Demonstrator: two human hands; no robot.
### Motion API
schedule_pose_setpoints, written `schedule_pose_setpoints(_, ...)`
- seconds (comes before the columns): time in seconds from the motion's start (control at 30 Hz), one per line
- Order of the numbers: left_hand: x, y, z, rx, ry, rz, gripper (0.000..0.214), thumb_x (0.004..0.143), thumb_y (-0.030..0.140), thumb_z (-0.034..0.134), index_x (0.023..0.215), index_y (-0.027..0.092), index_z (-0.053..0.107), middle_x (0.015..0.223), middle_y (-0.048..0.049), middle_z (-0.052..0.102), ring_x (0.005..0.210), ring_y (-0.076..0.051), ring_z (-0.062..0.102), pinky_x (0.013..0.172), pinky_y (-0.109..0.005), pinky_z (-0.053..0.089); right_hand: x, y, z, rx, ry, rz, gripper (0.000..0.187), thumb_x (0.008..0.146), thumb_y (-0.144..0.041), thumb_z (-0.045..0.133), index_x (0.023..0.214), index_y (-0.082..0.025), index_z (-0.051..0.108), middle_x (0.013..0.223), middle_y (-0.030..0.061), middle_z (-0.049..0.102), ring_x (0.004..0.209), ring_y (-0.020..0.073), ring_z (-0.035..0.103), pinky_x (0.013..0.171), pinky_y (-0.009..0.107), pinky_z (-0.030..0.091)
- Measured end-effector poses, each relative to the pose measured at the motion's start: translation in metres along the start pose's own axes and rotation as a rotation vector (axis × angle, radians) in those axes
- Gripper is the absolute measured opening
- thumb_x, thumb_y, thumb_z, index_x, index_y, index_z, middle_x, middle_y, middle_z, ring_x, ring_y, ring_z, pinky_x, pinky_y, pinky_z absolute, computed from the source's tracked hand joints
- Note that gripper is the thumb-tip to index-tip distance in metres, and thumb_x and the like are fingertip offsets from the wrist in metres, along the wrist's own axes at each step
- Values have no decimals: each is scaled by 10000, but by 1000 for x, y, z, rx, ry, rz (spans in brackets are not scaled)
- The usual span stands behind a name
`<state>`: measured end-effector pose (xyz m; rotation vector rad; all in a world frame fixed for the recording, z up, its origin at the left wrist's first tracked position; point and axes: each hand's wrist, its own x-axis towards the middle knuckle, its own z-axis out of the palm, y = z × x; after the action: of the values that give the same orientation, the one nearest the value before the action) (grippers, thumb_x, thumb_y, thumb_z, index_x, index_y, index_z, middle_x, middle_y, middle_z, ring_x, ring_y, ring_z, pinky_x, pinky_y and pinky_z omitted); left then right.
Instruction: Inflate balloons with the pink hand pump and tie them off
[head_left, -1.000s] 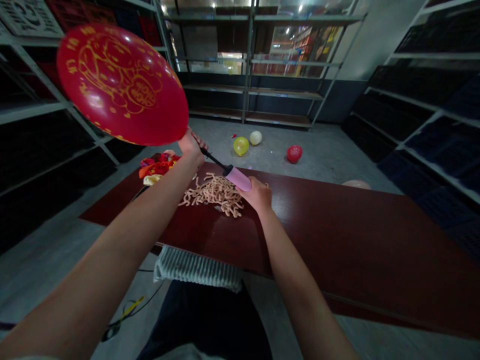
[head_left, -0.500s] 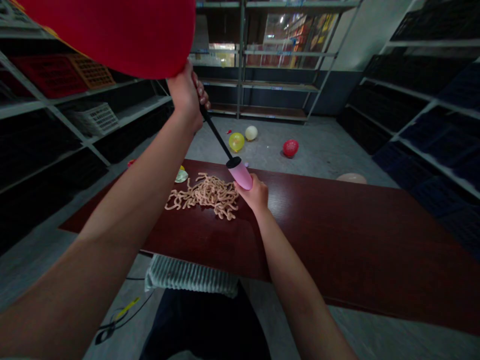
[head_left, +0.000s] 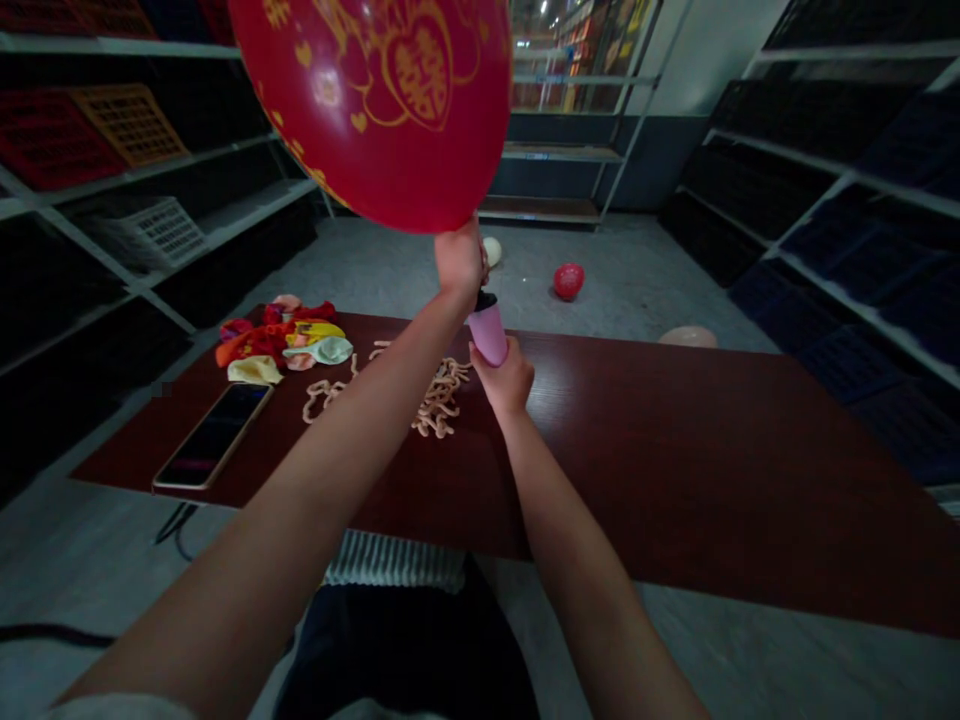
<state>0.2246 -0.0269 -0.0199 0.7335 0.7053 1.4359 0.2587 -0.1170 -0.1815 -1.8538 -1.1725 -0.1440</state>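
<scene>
A large red balloon [head_left: 390, 110] with yellow heart and character prints rises above my left hand [head_left: 460, 262]. That hand is closed around the balloon's neck and the upper end of a hand balloon pump; the neck itself is hidden by the fingers. My right hand [head_left: 507, 376] wraps the lower part of the pump's pink barrel [head_left: 489, 335]. The barrel's black collar sits just below my left hand, with almost no rod showing between. Left of the pump, a tangle of beige squiggly strands [head_left: 439, 402] lies on the table, partly covered by my left forearm.
Uninflated balloons [head_left: 277, 335] of several colours lie on the dark red-brown table [head_left: 675, 450], near a phone [head_left: 216, 438]. On the floor beyond are a red balloon [head_left: 568, 281] and a white one [head_left: 492, 251]. Shelves with crates [head_left: 161, 232] stand along the sides.
My left hand has come down and right with the balloon, and the pump's black rod has slid into the barrel. The view has shifted, bringing the phone and uninflated balloons into sight.
</scene>
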Motion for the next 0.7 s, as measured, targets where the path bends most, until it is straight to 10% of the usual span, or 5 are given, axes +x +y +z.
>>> schedule_pose_setpoints(0.7, -4, 66, -125, -169, 279, 108, 466, 1037, 392, 370, 622, 218, 247, 446, 47, 206, 423, -119, 178, 475, -295, 175, -11, -3, 2, -163, -162, -431, 467, 766, -600, 660, 1010, -202, 670, 865, 66, 743, 768, 210, 683, 653, 278, 378)
